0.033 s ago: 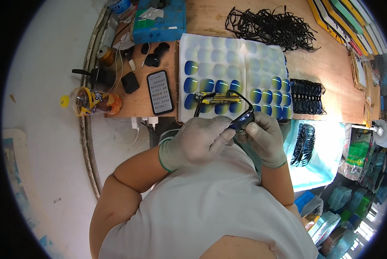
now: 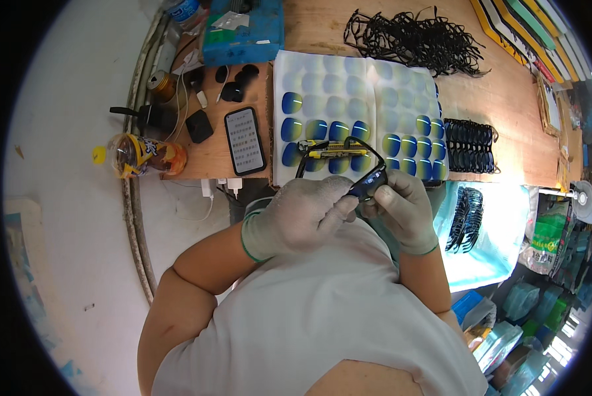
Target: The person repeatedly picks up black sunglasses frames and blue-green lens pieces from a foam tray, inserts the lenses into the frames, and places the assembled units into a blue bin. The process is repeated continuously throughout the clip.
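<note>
Left hand [image 2: 309,212] and right hand [image 2: 407,211] share a grip on black glasses [image 2: 371,183] near a white tray [image 2: 279,74] holding lenses [image 2: 292,129].

One head-worn fisheye, looking steeply down from above the shirt [image 2: 322,317] at 6 o'clock; left hand [image 2: 302,214] and right hand [image 2: 405,211] close, near center; bench [image 2: 517,99] beyond, 10 to 3 o'clock; edges bow rimward.

Sunglasses [image 2: 373,181] at the lens tray's [image 2: 372,109] near edge — front partly hidden by the hands [image 2: 299,214]. Far rows of lenses [image 2: 333,106] on the tray: pale, blurred. Beyond it, tangled black pieces [image 2: 408,43] overlap indistinguishably — while a blue box [image 2: 260,49], beyond and left, is cut off by the upper edge.
</note>
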